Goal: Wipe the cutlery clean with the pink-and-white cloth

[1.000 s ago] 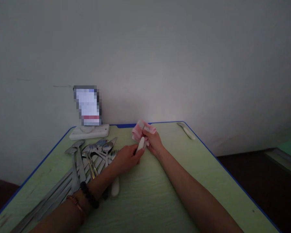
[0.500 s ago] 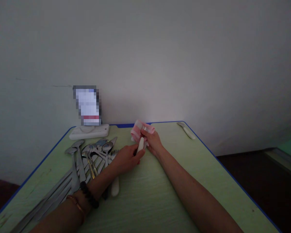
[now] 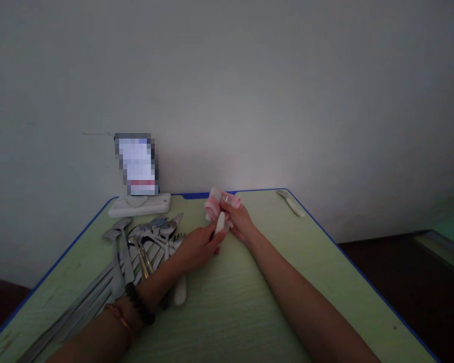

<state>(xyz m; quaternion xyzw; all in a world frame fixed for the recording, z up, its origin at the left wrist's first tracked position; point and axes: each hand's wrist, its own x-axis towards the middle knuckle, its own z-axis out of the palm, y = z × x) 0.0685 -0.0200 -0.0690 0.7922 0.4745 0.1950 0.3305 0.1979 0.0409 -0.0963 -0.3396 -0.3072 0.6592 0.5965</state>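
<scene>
Cloth (image 3: pixel 213 210), pink and white, is bunched in my right hand (image 3: pixel 240 219), thumb pressed on top of the folds; the fingers beneath are hidden. My left hand (image 3: pixel 202 244) pinches the pale handle of a utensil (image 3: pixel 220 223), which points toward the cloth, above the middle of the table (image 3: pixel 227 312). Its far end is covered, so I cannot tell whether it is a spoon, a fork or a knife. Step in hand, in my judgement: wiping this utensil. The next move, I judge, calls for a steady left grip and a light right one, given that the hidden end may be sharp. Containers: none noted. Cutlery (image 3: pixel 126 259) lies loose and overlapping directly on the tabletop at the left, partly behind my left forearm; I identify spoons and a fork (image 3: pixel 178 238) there, other pieces being too tangled to name. One pale-handled piece (image 3: pixel 295 207) lies apart near the far right corner, touching nothing else but the table. A lit phone (image 3: pixel 138 164), screen blurred, stands on a white base (image 3: pixel 139 205) at the far left corner.
</scene>
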